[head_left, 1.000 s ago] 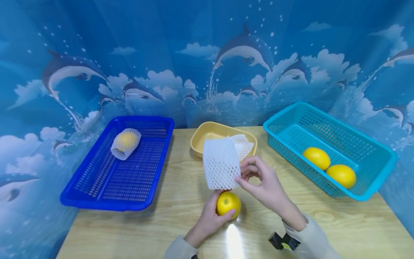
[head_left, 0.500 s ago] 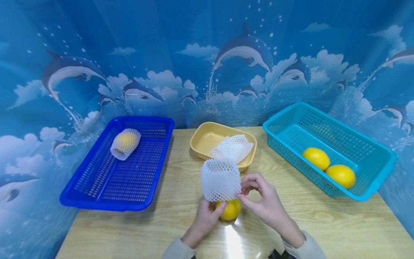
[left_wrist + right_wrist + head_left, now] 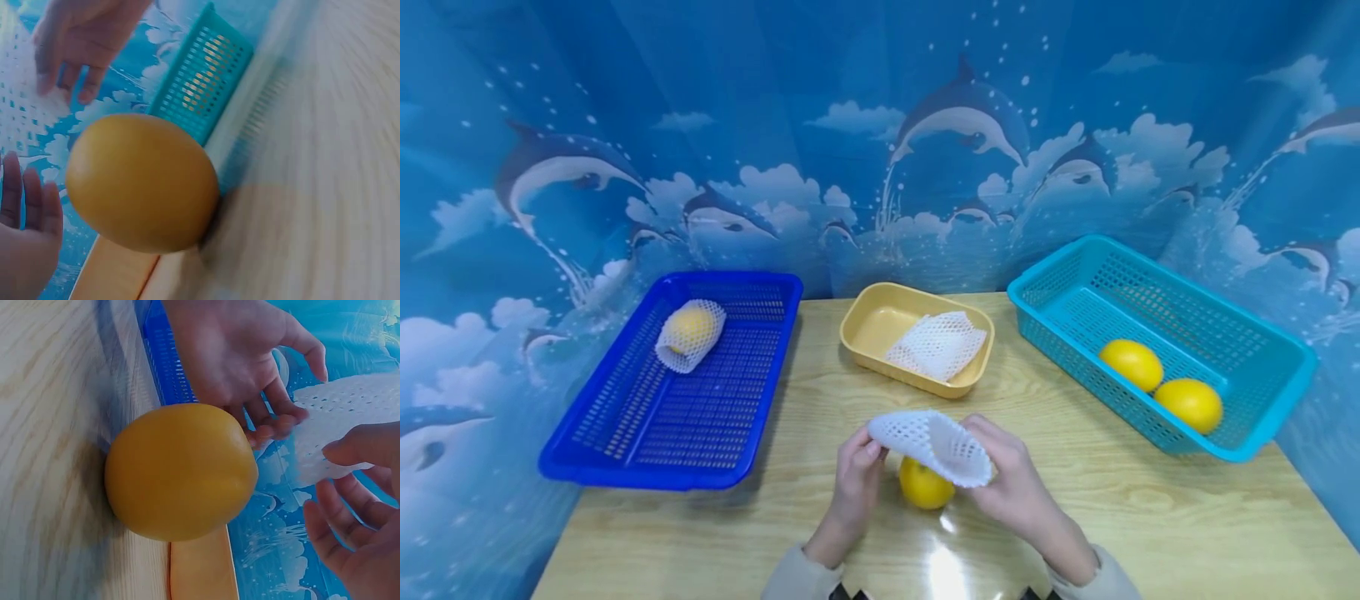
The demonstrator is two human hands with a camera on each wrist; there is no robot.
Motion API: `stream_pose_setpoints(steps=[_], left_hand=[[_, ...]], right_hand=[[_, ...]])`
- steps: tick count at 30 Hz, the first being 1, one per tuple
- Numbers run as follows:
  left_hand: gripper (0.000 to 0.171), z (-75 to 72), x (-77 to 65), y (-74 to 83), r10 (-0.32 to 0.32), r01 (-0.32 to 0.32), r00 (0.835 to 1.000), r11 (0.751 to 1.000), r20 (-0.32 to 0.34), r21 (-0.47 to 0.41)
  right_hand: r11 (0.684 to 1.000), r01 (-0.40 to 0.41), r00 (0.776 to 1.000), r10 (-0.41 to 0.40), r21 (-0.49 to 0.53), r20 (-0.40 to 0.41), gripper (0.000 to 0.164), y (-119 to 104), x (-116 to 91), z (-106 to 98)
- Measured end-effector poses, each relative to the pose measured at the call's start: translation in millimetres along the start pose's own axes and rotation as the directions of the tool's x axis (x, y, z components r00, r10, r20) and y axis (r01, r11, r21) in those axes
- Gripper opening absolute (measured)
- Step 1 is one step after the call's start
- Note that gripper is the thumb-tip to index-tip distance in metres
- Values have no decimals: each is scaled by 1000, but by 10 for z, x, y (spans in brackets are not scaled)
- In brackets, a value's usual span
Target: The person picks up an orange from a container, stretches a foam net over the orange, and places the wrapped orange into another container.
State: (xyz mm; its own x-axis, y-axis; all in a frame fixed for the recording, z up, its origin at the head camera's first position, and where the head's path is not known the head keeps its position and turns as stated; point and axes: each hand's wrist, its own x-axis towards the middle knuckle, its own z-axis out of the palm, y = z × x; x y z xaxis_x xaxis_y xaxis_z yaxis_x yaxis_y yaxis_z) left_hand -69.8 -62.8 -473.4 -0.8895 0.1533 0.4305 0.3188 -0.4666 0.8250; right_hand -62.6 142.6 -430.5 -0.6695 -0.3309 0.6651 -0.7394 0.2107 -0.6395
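A white foam net sleeve (image 3: 925, 442), its mouth spread, hangs above a round yellow-orange fruit (image 3: 927, 487) that rests on the table. My right hand (image 3: 1018, 483) pinches the sleeve's right side between thumb and fingers. At the sleeve's left end, my left hand (image 3: 852, 483) touches the edge with its fingertips. The right wrist view shows that left hand (image 3: 240, 356) with thumb and fingers spread apart at the net. Neither hand touches the fruit (image 3: 142, 182), which stands bare between them.
A blue basket (image 3: 767, 400) on the left holds a netted fruit (image 3: 691, 328). Behind my hands, a yellow tray (image 3: 868, 321) holds more white foam net (image 3: 938, 343). On the right, a turquoise basket (image 3: 1060, 358) contains two bare fruits (image 3: 1189, 406). A dolphin-print curtain (image 3: 880, 125) closes off the back.
My left hand has let go of the fruit and moved up to the net sleeve's left edge. My right hand has lowered the sleeve and tilted it over the fruit.
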Motion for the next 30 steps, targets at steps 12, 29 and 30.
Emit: stream_pose_setpoints(steps=[12, 29, 30], left_hand=[[35, 11, 36, 163, -202, 203, 978, 860, 52, -469], [25, 19, 32, 297, -192, 395, 910, 670, 366, -629], [24, 17, 31, 285, -169, 400, 904, 661, 394, -635]], right_hand=[[984, -121, 988, 107, 129, 113, 41, -64, -45, 85], [776, -441, 888, 450, 450, 95, 15, -185, -27, 87], [744, -474, 867, 487, 471, 103, 14, -188, -20, 73]])
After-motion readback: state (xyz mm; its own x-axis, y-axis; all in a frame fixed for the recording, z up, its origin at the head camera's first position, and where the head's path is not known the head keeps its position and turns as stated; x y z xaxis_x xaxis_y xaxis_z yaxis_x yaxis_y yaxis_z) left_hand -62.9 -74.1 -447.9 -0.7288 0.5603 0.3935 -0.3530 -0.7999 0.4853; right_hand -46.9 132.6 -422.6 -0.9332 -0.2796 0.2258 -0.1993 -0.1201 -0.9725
